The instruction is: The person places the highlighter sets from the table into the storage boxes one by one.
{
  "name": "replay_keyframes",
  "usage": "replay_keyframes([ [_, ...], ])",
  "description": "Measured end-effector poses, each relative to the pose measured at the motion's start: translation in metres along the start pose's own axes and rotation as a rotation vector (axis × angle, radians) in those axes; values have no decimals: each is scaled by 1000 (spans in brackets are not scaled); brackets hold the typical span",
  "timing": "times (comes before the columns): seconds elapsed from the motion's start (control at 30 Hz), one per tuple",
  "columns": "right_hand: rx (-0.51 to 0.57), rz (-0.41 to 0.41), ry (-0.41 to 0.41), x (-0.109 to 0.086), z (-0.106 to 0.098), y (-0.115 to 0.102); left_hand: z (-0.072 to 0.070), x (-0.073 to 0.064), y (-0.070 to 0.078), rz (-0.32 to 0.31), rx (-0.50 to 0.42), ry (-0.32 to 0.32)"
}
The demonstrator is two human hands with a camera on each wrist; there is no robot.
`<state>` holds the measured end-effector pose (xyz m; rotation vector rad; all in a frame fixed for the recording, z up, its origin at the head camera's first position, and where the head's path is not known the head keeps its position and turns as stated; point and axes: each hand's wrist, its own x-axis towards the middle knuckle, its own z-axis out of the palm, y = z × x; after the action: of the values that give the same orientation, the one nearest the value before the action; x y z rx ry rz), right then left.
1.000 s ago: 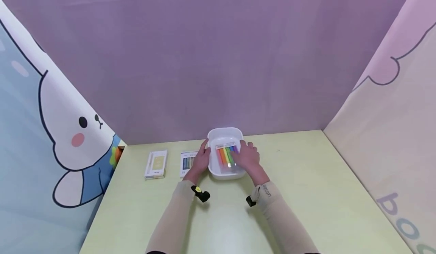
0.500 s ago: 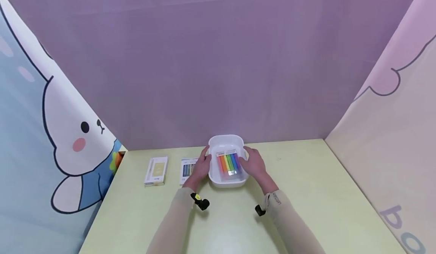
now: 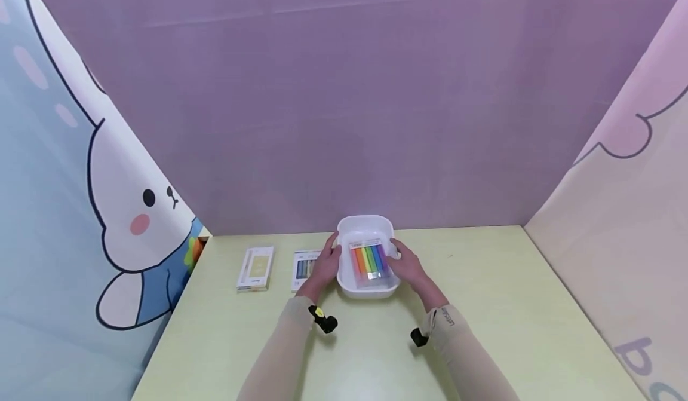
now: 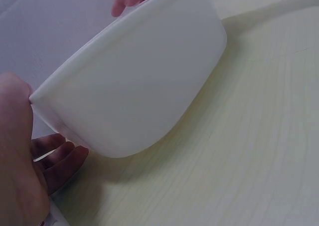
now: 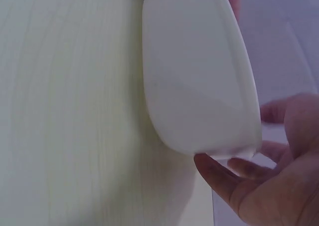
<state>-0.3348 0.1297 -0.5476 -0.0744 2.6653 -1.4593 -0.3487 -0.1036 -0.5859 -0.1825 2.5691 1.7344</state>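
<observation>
A white plastic basin (image 3: 365,229) stands at the back of the table, in the middle of the head view. Inside it lies a clear pack of rainbow-coloured sticks (image 3: 368,259), whose exact kind I cannot tell. My left hand (image 3: 325,268) grips the basin's left side, thumb at the rim and fingers against the outer wall, as the left wrist view shows. At the basin's right side, my right hand (image 3: 411,268) has its thumb over the rim and its fingertips (image 5: 203,161) under the outer wall. Both wrist views show the basin's outer wall (image 4: 134,86) and hide its contents.
Left of the basin lies a flat white box (image 3: 304,268) with a picture of coloured sticks, partly behind my left hand. Further left is a white and yellow box (image 3: 255,268). A purple cloth wall (image 3: 344,102) rises behind the table (image 3: 371,353).
One second ago my right hand reached into the basin over the pack; it has drawn back to the right rim. My left hand keeps its place on the basin. The head view has shifted slightly.
</observation>
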Motion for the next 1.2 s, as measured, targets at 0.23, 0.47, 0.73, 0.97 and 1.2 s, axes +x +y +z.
replay_keyframes([
  [0.23, 40, -6, -46, 1, -1, 7, 3, -3, -1, 5, -4, 23],
  [0.47, 62, -30, -73, 3, 2, 24, 4, -9, -2, 2, 13, 3],
  [0.73, 130, -81, -42, 11, -4, 21, -1, 0, 0, 16, -1, 1],
  [0.97, 182, -85, -81, 12, -7, 21, -3, 1, -1, 9, 1, 12],
  [1.2, 233, -7, -127, 11, -10, 25, -1, -1, -1, 21, 17, 1],
])
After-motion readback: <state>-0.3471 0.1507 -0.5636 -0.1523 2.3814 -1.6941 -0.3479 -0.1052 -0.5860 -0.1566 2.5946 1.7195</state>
